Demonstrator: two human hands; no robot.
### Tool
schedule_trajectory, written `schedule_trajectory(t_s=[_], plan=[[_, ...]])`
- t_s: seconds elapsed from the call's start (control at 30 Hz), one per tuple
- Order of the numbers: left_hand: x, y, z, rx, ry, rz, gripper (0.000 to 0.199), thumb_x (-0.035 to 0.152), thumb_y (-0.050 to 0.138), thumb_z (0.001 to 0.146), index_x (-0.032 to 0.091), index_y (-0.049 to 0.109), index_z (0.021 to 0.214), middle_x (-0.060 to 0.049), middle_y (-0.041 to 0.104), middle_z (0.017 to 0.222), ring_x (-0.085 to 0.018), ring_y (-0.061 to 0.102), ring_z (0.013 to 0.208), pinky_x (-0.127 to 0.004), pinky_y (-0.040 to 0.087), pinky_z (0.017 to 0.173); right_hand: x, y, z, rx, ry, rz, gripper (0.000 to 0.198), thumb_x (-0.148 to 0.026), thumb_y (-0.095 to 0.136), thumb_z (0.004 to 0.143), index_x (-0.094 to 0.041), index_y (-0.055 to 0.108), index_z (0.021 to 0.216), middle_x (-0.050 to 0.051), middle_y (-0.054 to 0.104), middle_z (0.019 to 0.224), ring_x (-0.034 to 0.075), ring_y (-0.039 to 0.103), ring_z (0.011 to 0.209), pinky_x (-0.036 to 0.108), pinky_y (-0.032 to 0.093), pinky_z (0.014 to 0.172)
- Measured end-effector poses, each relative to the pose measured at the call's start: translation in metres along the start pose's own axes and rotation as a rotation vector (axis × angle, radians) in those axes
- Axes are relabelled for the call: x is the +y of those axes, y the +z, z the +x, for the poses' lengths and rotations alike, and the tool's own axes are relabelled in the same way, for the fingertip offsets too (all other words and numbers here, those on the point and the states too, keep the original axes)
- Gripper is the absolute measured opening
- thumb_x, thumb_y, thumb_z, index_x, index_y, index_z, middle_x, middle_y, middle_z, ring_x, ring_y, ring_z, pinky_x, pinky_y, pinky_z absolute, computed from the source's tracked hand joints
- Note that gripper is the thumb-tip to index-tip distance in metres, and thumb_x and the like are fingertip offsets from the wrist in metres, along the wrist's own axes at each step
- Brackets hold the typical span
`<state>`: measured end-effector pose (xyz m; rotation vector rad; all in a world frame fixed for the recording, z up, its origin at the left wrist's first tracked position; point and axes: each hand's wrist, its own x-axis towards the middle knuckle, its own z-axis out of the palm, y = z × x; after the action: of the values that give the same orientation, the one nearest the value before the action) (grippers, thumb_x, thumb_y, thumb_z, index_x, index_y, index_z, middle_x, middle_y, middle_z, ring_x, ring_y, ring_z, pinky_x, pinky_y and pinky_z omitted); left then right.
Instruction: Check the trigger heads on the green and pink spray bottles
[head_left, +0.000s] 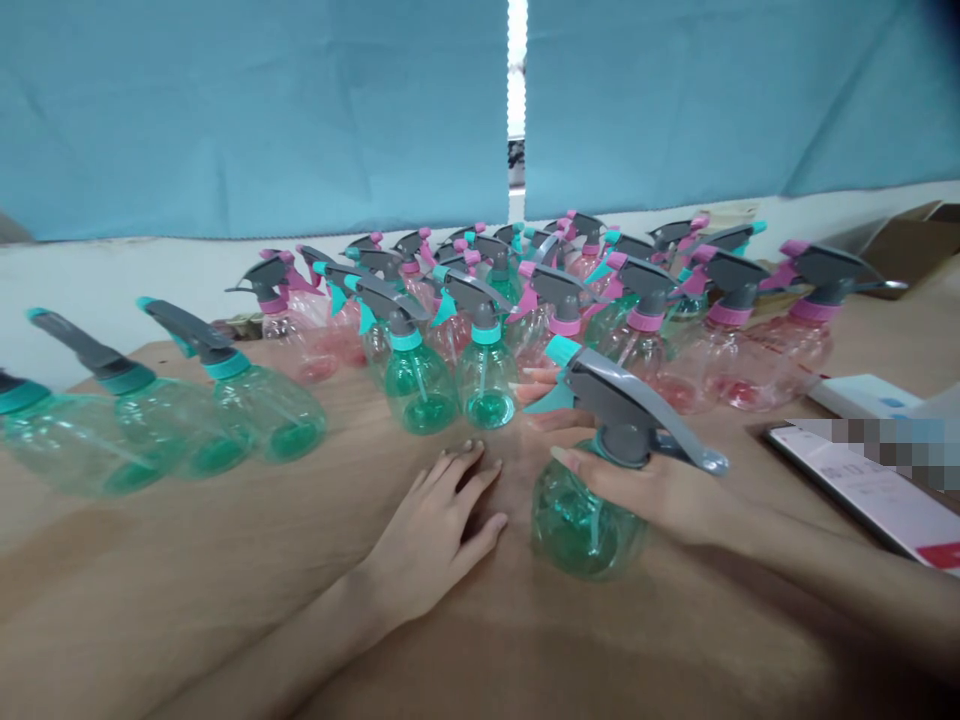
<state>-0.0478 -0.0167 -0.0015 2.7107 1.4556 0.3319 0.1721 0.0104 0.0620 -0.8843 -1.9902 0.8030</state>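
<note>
Green bottle [585, 530] in hand, the others left standing

Just under its head, the bottle is clasped by the right hand [645, 485]: the thumb is wrapped across the near side, and the other fingers, slightly apart, are reached past the trigger [551, 398]. Whether its base is borne by the table [225, 610] cannot be told. With this bottle as clock centre, the left hand [420, 545] is laid at 9 o'clock, palm down, fingers loosely spread, nothing held. Three green bottles [277, 425] are stood apart near 10 o'clock. A mixed group [559, 290], pink and green, is crowded from 11 to 2 o'clock. Judged from this layout, one bottle is being handled and is placed with neither set; which set is finished is not shown. A phone [847, 485] is laid at 3 o'clock.
</note>
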Motion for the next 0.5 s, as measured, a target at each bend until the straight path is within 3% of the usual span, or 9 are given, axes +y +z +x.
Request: schedule_trajectory(t_s=[0.3,0.37,0.5], plan=[[0.006,-0.007,-0.001,0.054,-0.006,-0.187,0.040,0.034,0.049,0.093,0.022,0.043,0.131,-0.008,0.047,0.134,-0.026,0.043,0.123,-0.045,0.035,0.102,0.004,0.005,-0.001,0.141,0.046,-0.016,0.012,-0.034,0.060,0.077,-0.025,0.066,0.081,0.004,0.072,0.089,0.021,0.070,0.081,0.035,0.059,0.073],[0.011,-0.014,-0.002,0.075,0.014,-0.277,0.041,0.032,0.049,0.093,0.023,0.040,0.132,-0.007,0.048,0.131,-0.024,0.045,0.121,-0.042,0.036,0.101,0.003,0.009,0.002,0.126,0.038,-0.008,0.016,-0.037,0.061,0.077,-0.025,0.066,0.086,0.004,0.072,0.090,0.021,0.069,0.084,0.036,0.058,0.077],[0.018,-0.025,-0.008,0.150,0.020,-0.342,0.046,0.034,0.054,0.089,0.022,0.037,0.130,-0.007,0.049,0.129,-0.025,0.046,0.119,-0.041,0.037,0.100,-0.004,0.025,0.013,0.128,0.011,0.078,0.042,-0.039,0.064,0.075,-0.025,0.058,0.115,0.002,0.070,0.093,0.021,0.068,0.083,0.038,0.056,0.079]])
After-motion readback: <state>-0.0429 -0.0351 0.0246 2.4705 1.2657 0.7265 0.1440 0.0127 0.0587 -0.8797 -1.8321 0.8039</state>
